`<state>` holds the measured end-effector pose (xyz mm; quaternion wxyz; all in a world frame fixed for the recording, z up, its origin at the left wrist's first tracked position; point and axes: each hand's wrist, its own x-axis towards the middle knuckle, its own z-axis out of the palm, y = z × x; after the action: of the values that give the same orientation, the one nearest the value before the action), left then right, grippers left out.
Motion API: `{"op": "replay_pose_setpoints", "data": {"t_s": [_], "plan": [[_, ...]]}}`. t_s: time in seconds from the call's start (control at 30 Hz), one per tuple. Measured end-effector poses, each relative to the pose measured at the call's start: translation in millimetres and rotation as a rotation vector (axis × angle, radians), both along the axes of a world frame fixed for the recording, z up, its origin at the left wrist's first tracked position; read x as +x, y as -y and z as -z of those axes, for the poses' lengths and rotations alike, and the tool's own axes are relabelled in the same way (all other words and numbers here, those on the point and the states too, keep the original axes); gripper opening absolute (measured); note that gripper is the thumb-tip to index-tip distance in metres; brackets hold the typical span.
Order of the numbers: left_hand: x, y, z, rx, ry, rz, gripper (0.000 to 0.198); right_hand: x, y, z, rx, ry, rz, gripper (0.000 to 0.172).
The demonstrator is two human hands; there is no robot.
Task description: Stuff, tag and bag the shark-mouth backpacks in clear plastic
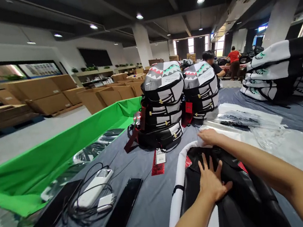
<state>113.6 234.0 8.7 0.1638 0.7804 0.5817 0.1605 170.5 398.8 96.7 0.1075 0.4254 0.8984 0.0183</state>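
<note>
A black backpack with a white edge [237, 199] lies flat on the grey-covered table [152, 209] in front of me. My left hand [212, 182] rests open on its black back panel, fingers spread. My right hand [210, 136] reaches further out and grips the top end of the backpack, its fingers curled down over the white edge. Clear plastic bags [260, 130] lie just beyond and to the right of it.
Two stacks of patterned backpacks [164, 103] stand ahead, with red tags [159, 160] hanging. A black phone [124, 206], a white power bank [94, 187] and cables lie at left beside a green cloth bin [47, 164]. Cardboard boxes line the far left. People work in the background.
</note>
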Motion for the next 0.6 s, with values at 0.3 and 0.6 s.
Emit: {"op": "replay_pose_setpoints", "data": {"t_s": [0.3,0.6], "plan": [[-5.1,6.9,4.6,0.09,0.107,0.008,0.084,-80.0,-26.4,41.6,-0.131,-0.059,-0.189,0.038],[-3.5,-27.8,14.0,0.179,-0.027,-0.034,0.059,-60.4,-9.0,54.3,-0.039,-0.299,-0.176,0.054]]}}
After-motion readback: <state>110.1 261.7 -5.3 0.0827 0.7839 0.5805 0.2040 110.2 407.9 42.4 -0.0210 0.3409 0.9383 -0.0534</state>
